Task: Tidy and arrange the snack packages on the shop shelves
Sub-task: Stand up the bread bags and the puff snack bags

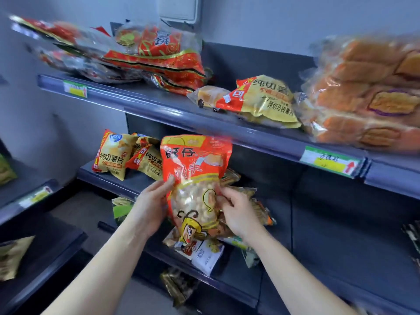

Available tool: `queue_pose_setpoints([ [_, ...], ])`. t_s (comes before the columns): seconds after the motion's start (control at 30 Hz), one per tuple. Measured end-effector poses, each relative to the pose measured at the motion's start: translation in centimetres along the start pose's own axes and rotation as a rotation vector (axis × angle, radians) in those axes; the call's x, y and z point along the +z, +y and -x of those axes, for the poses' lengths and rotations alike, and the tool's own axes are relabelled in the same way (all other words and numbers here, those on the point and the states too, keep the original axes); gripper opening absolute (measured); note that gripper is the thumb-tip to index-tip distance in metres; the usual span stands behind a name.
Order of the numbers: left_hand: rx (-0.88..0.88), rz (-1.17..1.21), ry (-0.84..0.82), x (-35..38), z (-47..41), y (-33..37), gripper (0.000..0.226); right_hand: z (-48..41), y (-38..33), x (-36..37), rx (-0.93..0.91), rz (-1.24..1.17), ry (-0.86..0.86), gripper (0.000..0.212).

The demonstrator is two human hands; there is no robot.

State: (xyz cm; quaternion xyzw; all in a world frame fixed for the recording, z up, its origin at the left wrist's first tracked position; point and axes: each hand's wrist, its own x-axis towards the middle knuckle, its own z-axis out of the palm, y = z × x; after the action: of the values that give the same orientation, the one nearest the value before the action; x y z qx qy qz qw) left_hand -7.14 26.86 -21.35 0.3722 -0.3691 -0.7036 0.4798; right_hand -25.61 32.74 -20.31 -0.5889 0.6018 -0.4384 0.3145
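A tall orange-red snack bag (195,178) with a clear window and a cartoon figure stands upright in front of the middle shelf (109,178). My left hand (152,205) grips its left edge and my right hand (236,210) grips its right side. Behind it lie two yellow chip bags (113,153). More packets (256,208) lie behind my right hand, partly hidden. On the top shelf (159,105) rest red-and-gold bags (159,55), a small bun packet (209,96), a yellow chip bag (263,98) and big bread packs (363,92).
A white box (204,255) and other packets lie on the lower shelf below the held bag. Dark packets (177,285) sit lower down. A second shelf unit at the left holds yellow bags (11,258). Price tags (331,162) line the shelf edges.
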Motion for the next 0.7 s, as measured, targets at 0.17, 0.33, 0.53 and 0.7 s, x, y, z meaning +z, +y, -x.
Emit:
queue_pose_setpoints([
  [0.17, 0.097, -0.053, 0.049, 1.5, 3.4, -0.6, 0.014, 4.5, -0.5, -1.4, -0.051, 0.042, 0.218, 0.026],
  [0.33, 0.262, -0.091, -0.008, 3.4, 6.8, -1.1, 0.014, 8.7, -0.2, -2.6, -0.109, 0.211, 0.490, 0.020],
  [0.53, 0.253, -0.003, -0.189, 8.4, 9.8, -1.7, 0.017, 14.3, -1.7, -7.2, -0.102, 0.200, 0.610, 0.022],
  [0.7, 0.180, 0.093, -0.339, 15.3, 12.1, -3.5, 0.019, 19.4, -2.7, -13.2, 0.071, -0.036, 0.505, 0.023],
])
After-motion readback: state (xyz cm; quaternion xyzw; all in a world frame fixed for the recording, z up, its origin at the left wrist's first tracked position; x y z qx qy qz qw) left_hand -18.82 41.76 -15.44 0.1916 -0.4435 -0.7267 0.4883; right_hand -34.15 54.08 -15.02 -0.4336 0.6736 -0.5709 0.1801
